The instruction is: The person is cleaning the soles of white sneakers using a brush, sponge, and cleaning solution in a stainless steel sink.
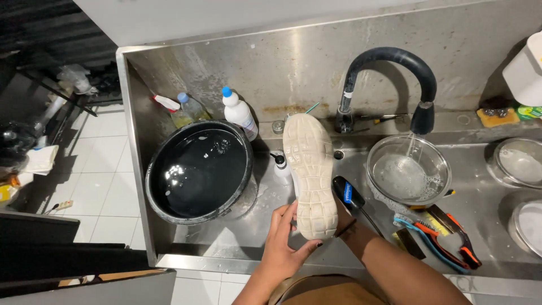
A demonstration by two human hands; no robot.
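Both hands grip 1 white shoe (309, 175) sole-up: left hand (282, 245) cups its heel, right hand (341, 217) sits mostly hidden behind. Water from the black tap (395, 73) runs into a glass bowl (435, 164); a dark basin (199, 169) stands left.

A stained stainless-steel splashback (293, 62) rises at twelve o'clock behind the steel worktop (485, 203); white square floor tiles (110, 175) spread at nine o'clock, glare-lit.

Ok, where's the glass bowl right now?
In the head view, the glass bowl sits right of the shoe, under the running black faucet.
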